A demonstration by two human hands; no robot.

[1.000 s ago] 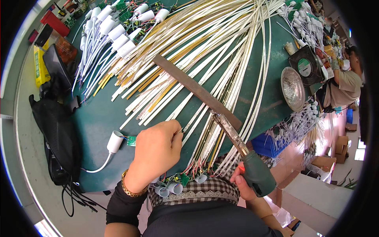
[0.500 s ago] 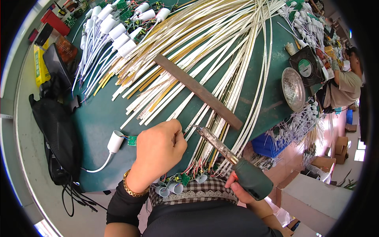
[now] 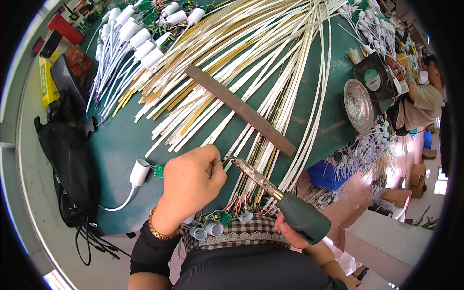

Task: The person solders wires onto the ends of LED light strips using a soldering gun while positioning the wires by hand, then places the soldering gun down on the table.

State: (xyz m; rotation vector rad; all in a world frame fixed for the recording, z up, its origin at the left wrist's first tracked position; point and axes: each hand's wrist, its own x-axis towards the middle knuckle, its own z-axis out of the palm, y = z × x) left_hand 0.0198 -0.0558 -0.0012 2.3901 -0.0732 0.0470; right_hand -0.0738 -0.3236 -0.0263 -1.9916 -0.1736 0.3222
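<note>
Green-topped worktable (image 3: 121, 145) spans most of the view. A spray of LED strips (image 3: 241, 48), white and yellow, fans across it, the near ends running down to the person's checked apron (image 3: 263, 235). Black bag (image 3: 70, 164) at the table's left side; blue bin (image 3: 328, 176) below the right edge. Brown flat bar (image 3: 239, 110) lies slantwise over the strips.

Soldering iron (image 3: 304, 217), dark green handle, stained metal shaft: in front of the person, slanting up and left over the near strips, below the bar. Right hand (image 3: 292, 234) grips it by the handle, fingers partly hidden underneath. Left hand (image 3: 193, 179) closed, fingers curled in against the thumb, above the table; cannot tell what, if anything, is pinched inside. The iron's tip is just beside these fingers; contact unclear.

Metal dish (image 3: 358, 106) far right, near a black cooling fan (image 3: 373, 79). White lamp caps (image 3: 214, 229) with small boards and wires along the apron's upper edge. One white corded cap (image 3: 139, 173) lies left of the left hand, wired to a small green circuit board (image 3: 159, 171).
</note>
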